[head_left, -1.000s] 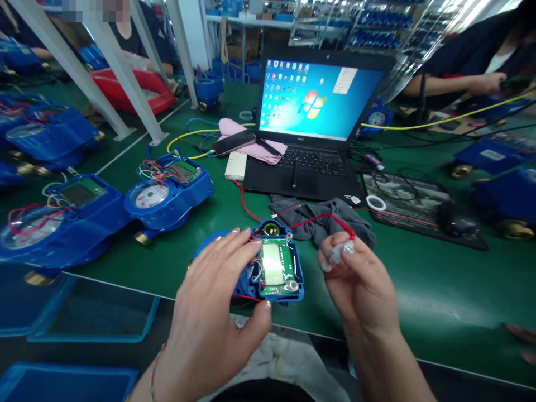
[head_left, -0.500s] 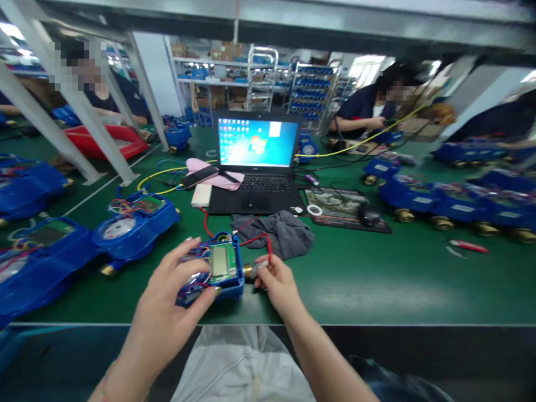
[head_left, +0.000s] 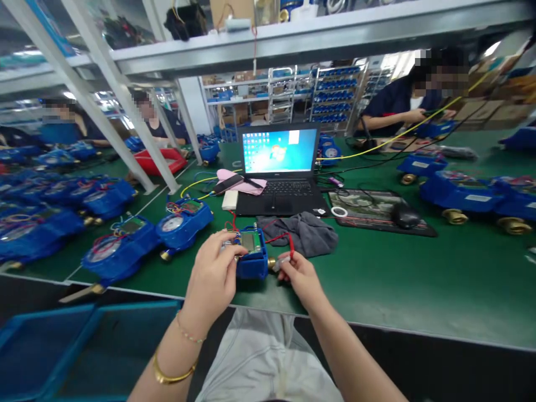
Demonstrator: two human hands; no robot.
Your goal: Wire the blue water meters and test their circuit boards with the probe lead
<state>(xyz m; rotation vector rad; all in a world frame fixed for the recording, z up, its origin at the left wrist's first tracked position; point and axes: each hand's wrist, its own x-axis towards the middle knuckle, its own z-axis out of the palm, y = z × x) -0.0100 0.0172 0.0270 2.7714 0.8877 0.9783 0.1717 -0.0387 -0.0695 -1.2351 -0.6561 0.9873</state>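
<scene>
In front of me on the green bench lies a blue water meter (head_left: 253,267), its cover off, with a small display board and thin wires in it. My left hand (head_left: 215,265) grips the meter from its left side, fingers over the top, hiding much of that end. A brass pipe end (head_left: 271,263) sticks out on the right. Beside it, my right hand (head_left: 300,273) pinches a small grey connector (head_left: 281,262) with a red wire (head_left: 292,244). Whether the connector touches the brass is unclear. Red leads run from a white box (head_left: 230,200) towards the meter.
Behind the meter are a grey cloth (head_left: 312,235) and an open laptop (head_left: 278,167). A mouse (head_left: 405,215) rests on a mouse pad (head_left: 360,209) at right. Several blue meters (head_left: 119,248) line the left; others (head_left: 460,190) stand right. Co-workers sit beyond the bench.
My view has turned left and up, so the scene sits further right. My left hand has rolled over the meter, which has tilted, its front side showing more. My right hand keeps its pinch.
</scene>
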